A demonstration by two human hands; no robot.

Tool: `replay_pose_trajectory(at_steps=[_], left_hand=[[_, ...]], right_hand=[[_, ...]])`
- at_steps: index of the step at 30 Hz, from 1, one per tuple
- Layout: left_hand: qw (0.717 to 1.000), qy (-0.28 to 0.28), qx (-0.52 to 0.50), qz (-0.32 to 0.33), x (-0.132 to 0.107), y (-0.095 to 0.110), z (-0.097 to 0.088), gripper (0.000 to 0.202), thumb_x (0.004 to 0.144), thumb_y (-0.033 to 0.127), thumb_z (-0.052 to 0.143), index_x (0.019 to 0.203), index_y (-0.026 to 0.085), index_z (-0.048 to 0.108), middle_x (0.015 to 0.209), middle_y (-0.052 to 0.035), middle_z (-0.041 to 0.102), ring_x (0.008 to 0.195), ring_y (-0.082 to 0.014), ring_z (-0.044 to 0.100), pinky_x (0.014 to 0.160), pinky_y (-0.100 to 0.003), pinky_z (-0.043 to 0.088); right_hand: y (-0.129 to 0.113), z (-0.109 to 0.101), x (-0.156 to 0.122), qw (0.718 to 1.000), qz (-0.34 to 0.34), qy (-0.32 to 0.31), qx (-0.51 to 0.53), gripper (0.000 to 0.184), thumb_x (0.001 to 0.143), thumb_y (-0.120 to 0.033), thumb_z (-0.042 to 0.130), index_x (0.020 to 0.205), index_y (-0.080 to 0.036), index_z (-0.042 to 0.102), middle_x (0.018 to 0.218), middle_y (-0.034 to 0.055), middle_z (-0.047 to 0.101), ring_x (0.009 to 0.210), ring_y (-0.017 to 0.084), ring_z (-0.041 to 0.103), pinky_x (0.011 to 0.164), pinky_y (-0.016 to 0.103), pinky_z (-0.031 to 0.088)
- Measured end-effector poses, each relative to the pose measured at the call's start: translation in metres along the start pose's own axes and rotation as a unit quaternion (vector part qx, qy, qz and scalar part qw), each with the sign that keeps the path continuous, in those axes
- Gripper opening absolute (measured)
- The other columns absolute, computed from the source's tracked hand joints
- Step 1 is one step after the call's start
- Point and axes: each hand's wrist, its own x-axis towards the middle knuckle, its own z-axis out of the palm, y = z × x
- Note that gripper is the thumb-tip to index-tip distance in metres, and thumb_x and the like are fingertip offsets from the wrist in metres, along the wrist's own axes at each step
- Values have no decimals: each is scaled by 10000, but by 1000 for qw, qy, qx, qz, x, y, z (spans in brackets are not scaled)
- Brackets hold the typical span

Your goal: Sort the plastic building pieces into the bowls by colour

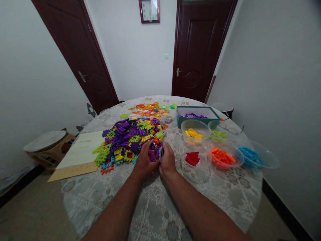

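My left hand (143, 161) and my right hand (168, 158) are close together at the near right edge of a heap of plastic building pieces (129, 134). Both curl around a small cluster of purple plastic pieces (153, 155), partly hidden by my fingers. A greyish edge shows against my right fingers. The heap mixes purple, lime green, yellow, blue and orange pieces, many flat with toothed edges, with ribbed purple ones on top.
Right of my hands stand clear bowls with red (192, 159), yellow (194, 134), green (218, 134), orange (223, 156) and blue pieces (250, 156). Behind them is a green-rimmed box (178, 121) with purple pieces. Paper and cardboard (75, 171) lie left. Orange pieces (147, 109) lie farther back.
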Motion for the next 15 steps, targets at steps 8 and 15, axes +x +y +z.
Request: replay_pose_trajectory(at_steps=[8, 15], left_hand=[[996, 70, -34, -43, 7, 6, -1, 708, 778, 195, 708, 1462, 211, 529, 1469, -140, 605, 1385, -301, 574, 1220, -498, 422], [978, 87, -117, -152, 14, 12, -7, 596, 778, 218, 695, 1369, 202, 622, 1251, -94, 715, 1058, -263, 706, 1029, -462, 553]], right_hand=[[-2, 3, -6, 999, 2, -37, 28, 367, 977, -495, 560, 1115, -219, 757, 1146, 46, 789, 1104, 216, 719, 1033, 372, 547], [-6, 7, 1, 986, 83, 20, 146, 310, 968, -448, 582, 1013, -200, 762, 1033, 59, 816, 1008, 225, 760, 980, 398, 595]])
